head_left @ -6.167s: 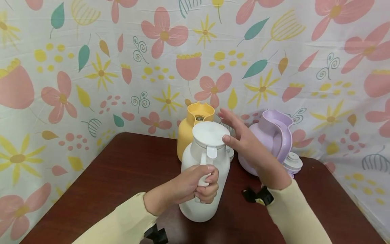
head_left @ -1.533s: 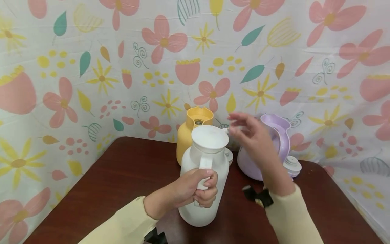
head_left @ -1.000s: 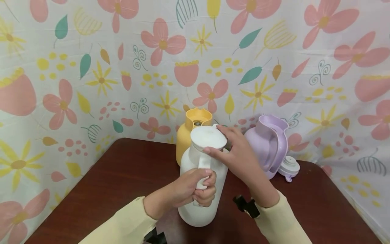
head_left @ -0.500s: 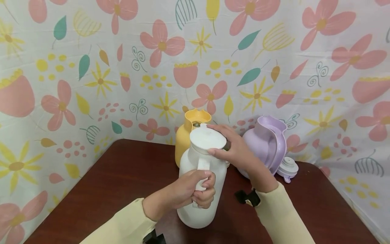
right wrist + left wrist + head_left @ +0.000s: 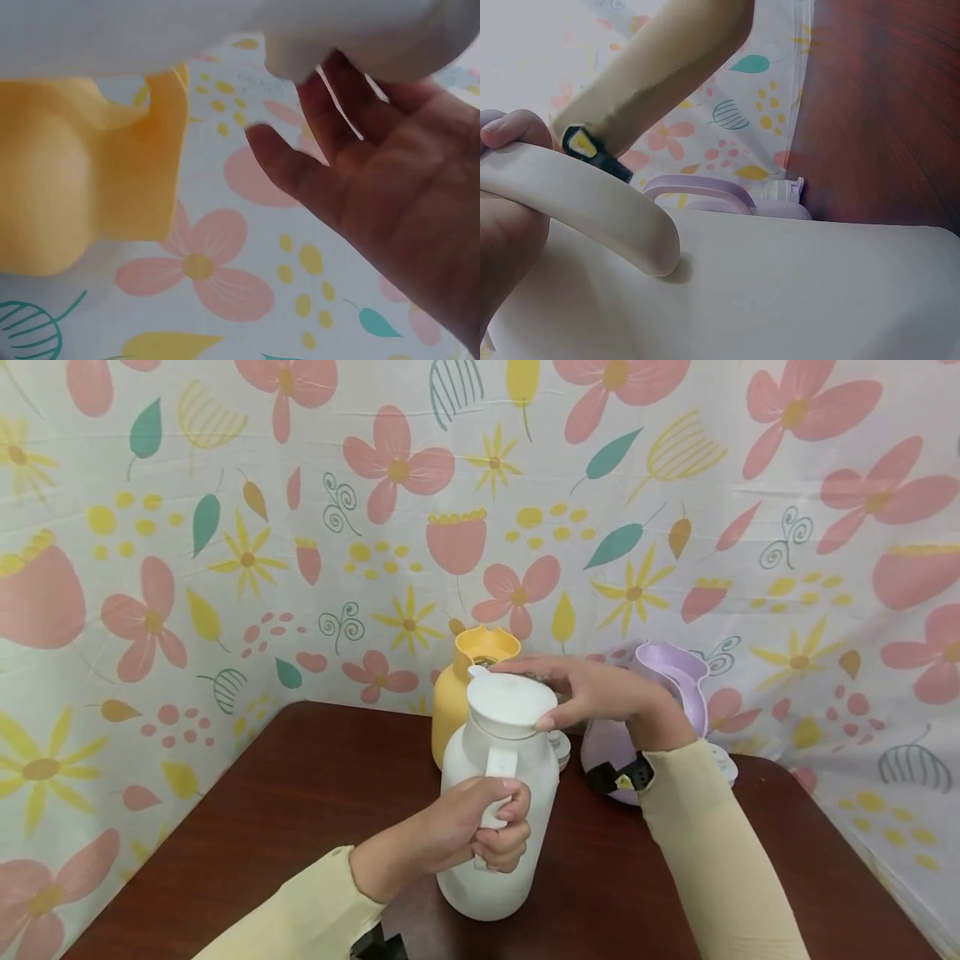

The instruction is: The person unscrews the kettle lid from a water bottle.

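Observation:
A white vacuum jug (image 5: 542,785) stands slightly tilted on the table, its handle (image 5: 501,763) towards me. My left hand (image 5: 480,828) grips that handle with curled fingers; the left wrist view shows the handle (image 5: 592,199) close up. On top sits a round white lid (image 5: 512,700), its small tab (image 5: 477,671) at the far left. My right hand (image 5: 596,689) holds the lid from the right, fingers along the far rim and thumb at the near rim. In the right wrist view the fingers (image 5: 322,127) reach the white lid's edge, partly hidden by it.
Behind the white jug stands a yellow jug (image 5: 450,706) without a lid. A lilac jug (image 5: 606,743), also open-topped, is partly hidden by my right arm. Loose white lids (image 5: 561,748) lie near both on the dark wooden table (image 5: 315,793). A flowered cloth (image 5: 300,527) hangs behind.
The lid has turned counterclockwise: its tab went from above the handle, round the right side, to the far left. My right hand briefly let go, then took hold again. The left hand's grip stays.

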A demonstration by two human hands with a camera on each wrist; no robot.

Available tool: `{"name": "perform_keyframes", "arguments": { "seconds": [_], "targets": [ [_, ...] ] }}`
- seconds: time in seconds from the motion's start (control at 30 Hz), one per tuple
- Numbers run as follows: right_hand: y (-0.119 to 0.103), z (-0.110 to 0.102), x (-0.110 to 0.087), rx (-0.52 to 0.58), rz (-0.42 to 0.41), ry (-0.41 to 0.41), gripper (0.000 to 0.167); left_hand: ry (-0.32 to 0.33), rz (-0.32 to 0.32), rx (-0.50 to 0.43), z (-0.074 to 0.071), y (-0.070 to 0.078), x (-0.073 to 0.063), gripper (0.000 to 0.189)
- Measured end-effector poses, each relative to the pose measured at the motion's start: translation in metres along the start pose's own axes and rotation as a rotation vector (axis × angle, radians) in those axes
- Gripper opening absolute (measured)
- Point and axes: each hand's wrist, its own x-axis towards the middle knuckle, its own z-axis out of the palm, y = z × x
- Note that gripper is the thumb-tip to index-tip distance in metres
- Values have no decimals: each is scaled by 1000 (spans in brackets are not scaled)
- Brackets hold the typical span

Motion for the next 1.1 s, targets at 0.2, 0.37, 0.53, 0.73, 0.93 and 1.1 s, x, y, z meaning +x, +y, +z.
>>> {"name": "perform_keyframes", "arguments": {
  "seconds": [0.2,0.37,0.53,0.73,0.93,1.1],
  "targets": [
    [1,-19,9,72,-16,-189,74,-2,-1,-7,0,0,0,31],
    [8,-24,14,155,-34,-263,68,-4,-6,-11,1,0,0,31],
    [19,-23,15,258,-46,-294,71,-2,-6,-13,1,1,0,30],
    [26,-9,6,255,-77,-105,93,10,-7,-4,1,2,0,30],
    [7,55,-11,211,59,603,95,16,-8,-12,1,1,-1,30],
    [-2,90,-16,321,62,819,95,19,-7,-6,1,2,-1,31]
  ]
}}
